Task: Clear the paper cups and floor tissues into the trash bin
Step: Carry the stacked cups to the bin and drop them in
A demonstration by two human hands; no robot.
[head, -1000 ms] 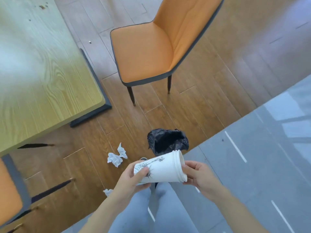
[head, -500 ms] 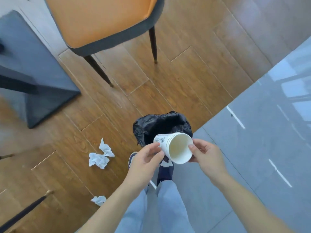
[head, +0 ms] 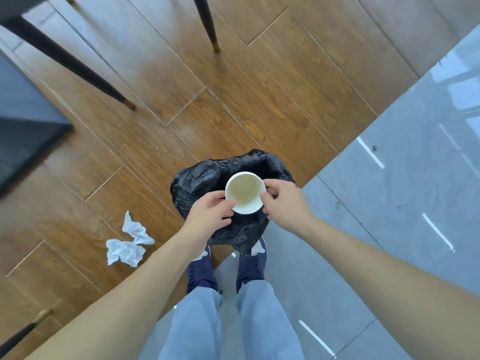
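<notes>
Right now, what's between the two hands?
In the head view, the paper cup sits between the left hand and right hand, over the black-lined trash bin.

paper cup (head: 245,192): white, upright, above trash bin (head: 197,183) | tissues (head: 128,241): crumpled, on floor

paper cup (head: 245,192) white, inside tan-beige; trash bin (head: 197,183) liner glossy black; tissues (head: 128,242) white; floor brown wood-grain planks (head: 233,105) next to pale grey tiles (head: 389,190) with white dashes; trousers (head: 228,326) light blue, shoes (head: 200,271) navy
</notes>
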